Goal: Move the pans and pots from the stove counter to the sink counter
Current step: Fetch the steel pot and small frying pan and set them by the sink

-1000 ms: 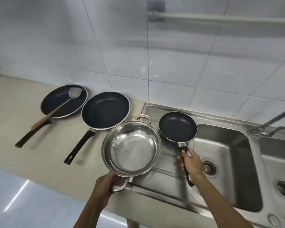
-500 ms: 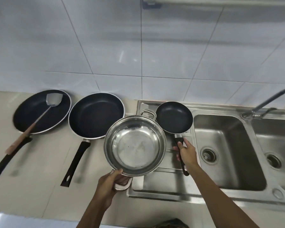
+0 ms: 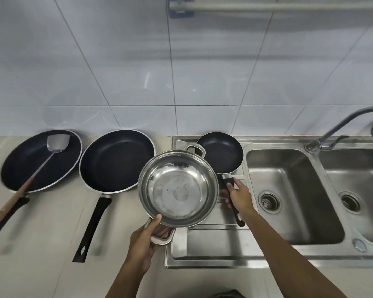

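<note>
My left hand (image 3: 144, 244) grips the near loop handle of a shiny steel pot (image 3: 178, 188), which hangs over the seam between the beige counter and the sink's drainboard (image 3: 213, 244). My right hand (image 3: 239, 195) is closed on the black handle of a small black frying pan (image 3: 221, 152) at the back of the drainboard. Two larger black frying pans lie on the counter to the left: the middle pan (image 3: 116, 160) and the far-left pan (image 3: 41, 160), which carries a steel spatula (image 3: 57, 143) with a wooden handle.
A double steel sink lies to the right, with the near basin (image 3: 289, 190) and a second basin (image 3: 357, 190). A curved tap (image 3: 340, 127) stands behind them. White tiled wall rises behind the beige counter (image 3: 52, 244). A rail (image 3: 267, 6) runs overhead.
The view has tilted further downward and closer over the counter. Both hands keep their holds; the steel pot and small pan stay roughly in place over the drainboard.
</note>
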Demonstrator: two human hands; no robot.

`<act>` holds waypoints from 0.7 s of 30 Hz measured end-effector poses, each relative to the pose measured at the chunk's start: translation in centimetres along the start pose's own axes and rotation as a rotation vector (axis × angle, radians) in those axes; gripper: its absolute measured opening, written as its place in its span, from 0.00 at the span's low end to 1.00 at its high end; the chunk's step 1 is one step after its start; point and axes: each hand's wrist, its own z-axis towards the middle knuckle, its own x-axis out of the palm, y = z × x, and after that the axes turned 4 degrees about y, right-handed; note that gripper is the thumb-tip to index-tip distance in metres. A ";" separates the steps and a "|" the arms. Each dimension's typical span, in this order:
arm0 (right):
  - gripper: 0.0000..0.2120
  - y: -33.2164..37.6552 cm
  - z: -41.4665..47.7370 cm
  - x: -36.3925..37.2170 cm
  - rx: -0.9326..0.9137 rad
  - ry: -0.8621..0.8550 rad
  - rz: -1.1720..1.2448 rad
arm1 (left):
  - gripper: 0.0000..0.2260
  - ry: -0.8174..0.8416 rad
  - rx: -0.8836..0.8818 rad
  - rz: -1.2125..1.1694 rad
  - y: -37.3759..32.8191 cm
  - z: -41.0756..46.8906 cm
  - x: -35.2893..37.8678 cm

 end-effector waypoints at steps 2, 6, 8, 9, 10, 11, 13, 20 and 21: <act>0.20 0.0 0.0 0.0 0.007 0.009 0.016 | 0.15 -0.017 0.002 0.002 -0.1 0.1 0.2; 0.17 0.0 0.0 -0.2 0.017 0.029 0.010 | 0.13 -0.052 0.006 0.005 -0.1 0.2 0.5; 0.16 -0.1 -0.1 -0.3 0.013 0.037 0.010 | 0.14 -0.061 0.004 0.009 0.0 0.1 0.6; 0.16 -0.2 -0.2 -0.3 0.009 0.041 0.010 | 0.14 -0.062 0.006 0.009 0.0 0.1 0.7; 0.16 -0.3 -0.2 -0.4 0.004 0.045 0.008 | 0.15 -0.060 0.008 0.009 0.0 0.1 0.8; 0.15 -0.4 -0.3 -0.5 -0.001 0.048 0.004 | 0.15 -0.058 0.008 0.009 0.0 0.0 0.9; 0.14 -0.6 -0.4 -0.7 -0.015 0.048 0.000 | 0.15 -0.057 0.007 0.003 0.1 -0.1 1.1; 0.12 -1.0 -1.1 -0.9 -0.032 0.082 0.045 | 0.16 -0.055 0.015 -0.019 0.3 -0.4 1.7; 0.12 -1.0 -1.2 -0.9 -0.029 0.085 0.049 | 0.17 -0.050 0.013 -0.021 0.4 -0.4 1.7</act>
